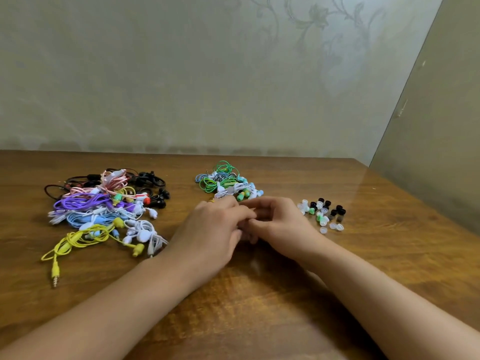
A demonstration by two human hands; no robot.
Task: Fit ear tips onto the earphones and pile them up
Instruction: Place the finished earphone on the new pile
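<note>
My left hand [215, 224] and my right hand [275, 219] meet at the table's middle, fingers curled and touching each other. A small yellow bit [211, 201] peeks out at my left knuckles, so that hand seems to grip a yellow earphone. Whatever my right fingers pinch is hidden. Just beyond the hands lies a pile of green, white and blue earphones [228, 183]. A larger tangle of earphones [109, 206] in purple, pink, black, blue, white and yellow lies at the left. Loose ear tips [322, 211], clear, black and green, are scattered right of my right hand.
The wooden table [259, 294] runs to a wall at the back and a slanted panel [428, 139] at the right. A yellow plug [55, 275] trails from the left tangle toward the front edge.
</note>
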